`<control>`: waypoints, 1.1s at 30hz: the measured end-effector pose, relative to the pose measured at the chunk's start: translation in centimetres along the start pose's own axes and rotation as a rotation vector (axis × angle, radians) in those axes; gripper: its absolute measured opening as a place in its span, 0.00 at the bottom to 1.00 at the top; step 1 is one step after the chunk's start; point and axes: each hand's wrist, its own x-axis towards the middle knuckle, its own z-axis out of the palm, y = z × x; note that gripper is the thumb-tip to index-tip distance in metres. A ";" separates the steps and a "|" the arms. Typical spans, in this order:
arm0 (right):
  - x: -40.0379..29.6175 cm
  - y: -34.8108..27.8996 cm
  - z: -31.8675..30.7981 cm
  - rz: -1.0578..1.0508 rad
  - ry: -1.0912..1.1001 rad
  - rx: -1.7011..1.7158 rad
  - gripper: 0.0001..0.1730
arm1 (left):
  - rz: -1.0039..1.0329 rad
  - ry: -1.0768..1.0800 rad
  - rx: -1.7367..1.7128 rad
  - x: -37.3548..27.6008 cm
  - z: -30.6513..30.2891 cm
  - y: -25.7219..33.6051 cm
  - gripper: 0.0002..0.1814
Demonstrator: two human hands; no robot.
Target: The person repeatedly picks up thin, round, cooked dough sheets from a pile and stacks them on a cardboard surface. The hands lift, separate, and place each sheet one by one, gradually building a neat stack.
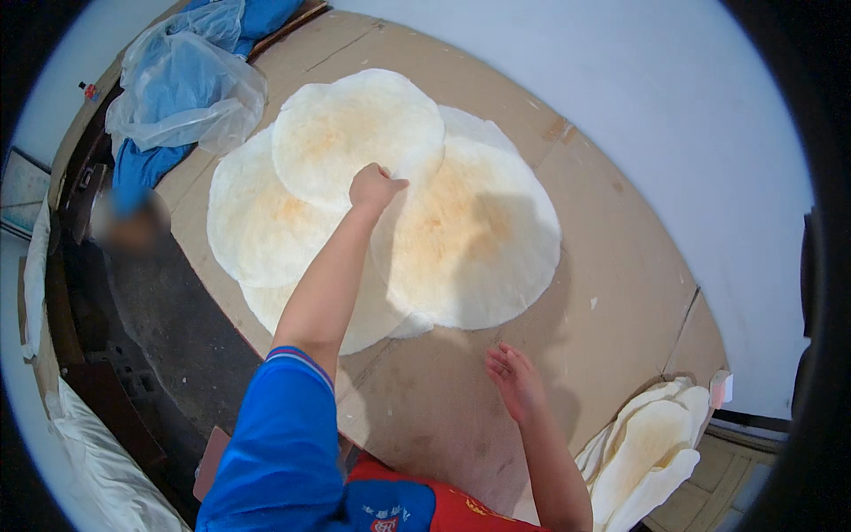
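Several large, thin, round flatbreads lie overlapping on the tan board-covered table. My left hand (377,188) reaches to the middle of the pile, its fingers closed on a flatbread edge where the upper flatbread (359,126) meets the right flatbread (459,233). Which of the two edges it pinches, I cannot tell. The left flatbread (266,219) lies partly under the upper one, and my forearm hides part of the pile. My right hand (515,382) hovers near the pile's lower right edge, holding nothing, with its fingers loosely spread.
Folded flatbreads (645,439) are stacked at the table's lower right corner, beside a small pink and white object (721,389). Blue cloth under clear plastic (193,86) lies at the far left. A pale wall borders the table (618,253); dark floor (179,319) shows left.
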 end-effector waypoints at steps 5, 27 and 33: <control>1.2 0.3 -0.1 0.046 -0.021 0.010 0.16 | 0.285 0.208 -0.008 -1.0 2.0 -0.6 0.19; -0.8 1.9 0.4 0.192 -0.054 -0.077 0.15 | -0.229 0.405 -0.423 12.2 -12.8 -16.4 0.20; -0.9 2.5 -0.9 0.181 0.012 0.035 0.15 | -0.345 0.189 -0.853 8.1 -13.8 -10.3 0.23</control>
